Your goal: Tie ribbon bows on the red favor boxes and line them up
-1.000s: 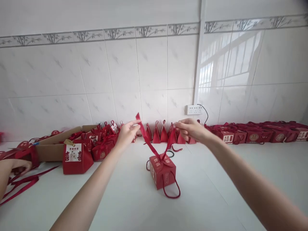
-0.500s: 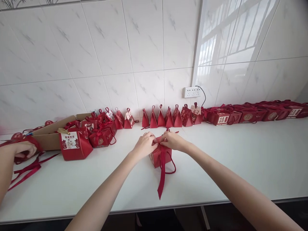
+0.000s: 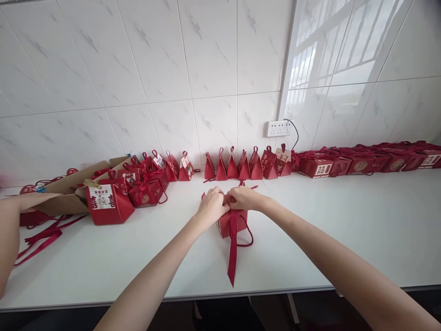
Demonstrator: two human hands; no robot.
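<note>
A red gift box (image 3: 223,226) stands on the white table (image 3: 296,243) in front of me. Dark red ribbon (image 3: 233,253) runs over its top and hangs down the near side, its end lying on the table. Beside the ribbon, a twisted cord handle (image 3: 248,235) loops out to the right. Both my hands meet on top of the box, fingers pinched at the ribbon: my left hand (image 3: 214,204) from the left, my right hand (image 3: 245,198) from the right. The exact spot they pinch is mostly hidden by the fingers.
Small red triangular boxes (image 3: 255,166) line the tiled wall. More ribboned boxes (image 3: 319,168) extend right. At left are an open cardboard carton (image 3: 69,204), a larger red box (image 3: 109,207), loose ribbons (image 3: 44,241) and another person's arm (image 3: 8,230). A socket strip (image 3: 278,128) hangs above.
My hands stay at the top of the box, with fingers slightly shifted and my left hand turned a little. The other person's hand at left has moved up toward the carton. The view shifted slightly.
</note>
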